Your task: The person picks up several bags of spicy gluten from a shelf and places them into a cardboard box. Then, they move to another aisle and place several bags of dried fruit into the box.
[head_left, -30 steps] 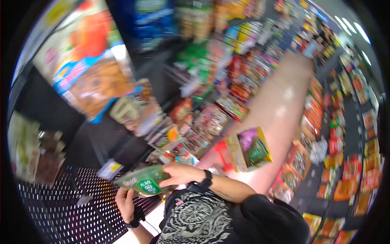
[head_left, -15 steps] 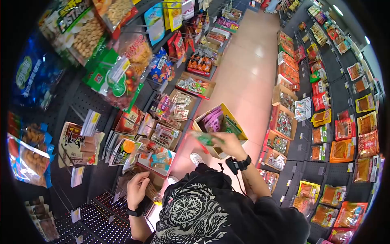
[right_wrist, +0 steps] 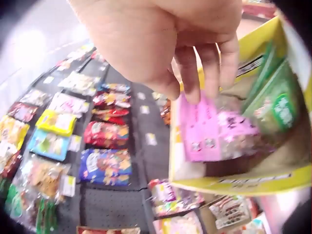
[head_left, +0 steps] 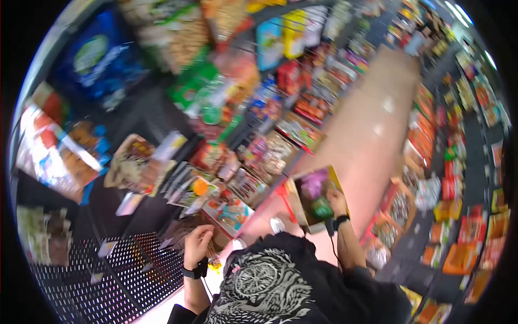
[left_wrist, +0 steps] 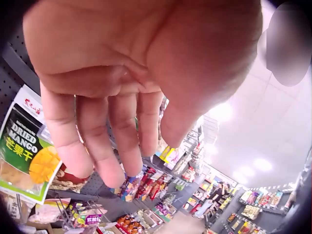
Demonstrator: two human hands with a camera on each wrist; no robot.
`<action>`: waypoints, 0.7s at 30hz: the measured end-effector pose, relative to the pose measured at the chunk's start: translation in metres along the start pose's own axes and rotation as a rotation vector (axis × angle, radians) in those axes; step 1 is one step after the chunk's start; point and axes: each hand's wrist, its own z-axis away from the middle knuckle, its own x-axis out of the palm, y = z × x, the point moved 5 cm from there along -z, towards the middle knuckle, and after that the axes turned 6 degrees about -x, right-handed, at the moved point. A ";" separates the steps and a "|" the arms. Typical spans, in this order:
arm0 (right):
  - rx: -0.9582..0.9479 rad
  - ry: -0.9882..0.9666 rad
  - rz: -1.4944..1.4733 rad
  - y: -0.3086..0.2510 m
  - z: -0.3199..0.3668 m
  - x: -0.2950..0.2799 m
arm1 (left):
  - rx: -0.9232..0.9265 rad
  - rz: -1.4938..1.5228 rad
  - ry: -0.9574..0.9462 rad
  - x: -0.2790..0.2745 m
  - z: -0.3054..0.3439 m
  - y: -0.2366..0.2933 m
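Note:
In the head view the right hand [head_left: 336, 202] is at the right side of a yellow-edged box [head_left: 345, 186]. The right wrist view shows that hand [right_wrist: 195, 53] over the box's rim [right_wrist: 234, 184], fingers hanging down beside pink packets [right_wrist: 200, 129]; whether they touch is unclear. Green packets [right_wrist: 280, 105] stand in the box's far part. The left hand [head_left: 197, 245] hangs over the lower shelf, holding nothing, its fingers [left_wrist: 92, 131] loosely bent in the left wrist view, with a dried mango pouch [left_wrist: 29, 146] beyond them.
Pegs and boxes of snack packets line the left shelf, with a perforated black panel [head_left: 129, 270] at lower left. A pink-toned aisle floor [head_left: 372, 113] runs away from the person. Another shelf with packets [head_left: 458, 259] stands at right, and people are far off.
The green packet, first between both hands, went with the right hand to the box and is no longer in that hand. The left hand let go and stays near the shelf.

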 end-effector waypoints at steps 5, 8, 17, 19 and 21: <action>-0.040 -0.508 -0.507 -0.160 0.004 0.143 | 0.116 0.238 0.522 -0.070 0.015 0.020; -0.443 -0.673 -0.342 -0.288 0.048 0.225 | 0.221 0.253 0.854 -0.123 0.004 0.013; -0.825 -0.624 -0.440 -0.442 0.053 0.417 | 0.316 0.360 0.688 -0.167 -0.083 0.016; -0.705 -0.603 -0.411 -0.446 0.062 0.406 | 0.346 0.310 0.749 -0.164 -0.072 0.019; -0.570 -0.580 -0.373 -0.442 0.073 0.387 | 0.405 0.271 0.795 -0.169 -0.058 0.020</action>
